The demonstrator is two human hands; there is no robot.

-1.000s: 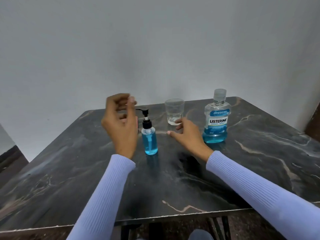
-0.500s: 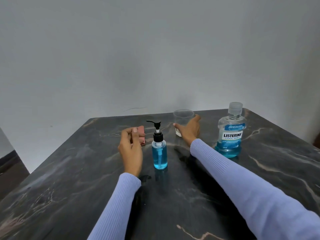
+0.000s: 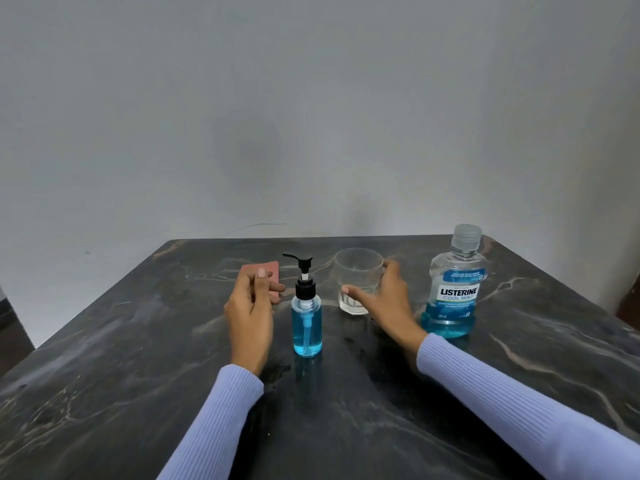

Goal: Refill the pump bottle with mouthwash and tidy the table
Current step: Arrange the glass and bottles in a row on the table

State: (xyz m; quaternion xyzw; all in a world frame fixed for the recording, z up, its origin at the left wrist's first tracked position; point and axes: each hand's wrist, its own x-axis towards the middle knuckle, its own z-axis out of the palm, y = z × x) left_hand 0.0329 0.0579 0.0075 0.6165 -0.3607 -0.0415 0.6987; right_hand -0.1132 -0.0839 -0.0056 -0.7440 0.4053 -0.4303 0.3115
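- The pump bottle stands upright on the dark marbled counter, between the two hands, its lower body filled with blue liquid and its black pump head screwed on, nozzle pointing left.
- The left hand is just to the left of the pump bottle, close to it but not touching; its fingers are bent, and their tips lie on or over a small pinkish-red pad that sits flat on the counter behind the hand. Whether the fingers actually pinch the pad or only rest on it cannot be told.
- The right hand is to the right of the pump bottle, wrapped round a clear glass tumbler: the thumb lies across the tumbler's near side low down and the fingers curl round its right side. The tumbler stands upright on the counter with its base down.
- The tumbler sits just behind and to the right of the pump bottle, with a narrow gap between them.
- The mouthwash bottle, labelled Listerine Cool Mint, stands upright to the right of the right hand, near it but apart, with its clear cap on and blue liquid only in its lower part.
- Both forearms wear pale lilac ribbed sleeves reaching in from the near edge.
- A plain grey wall rises behind the counter.
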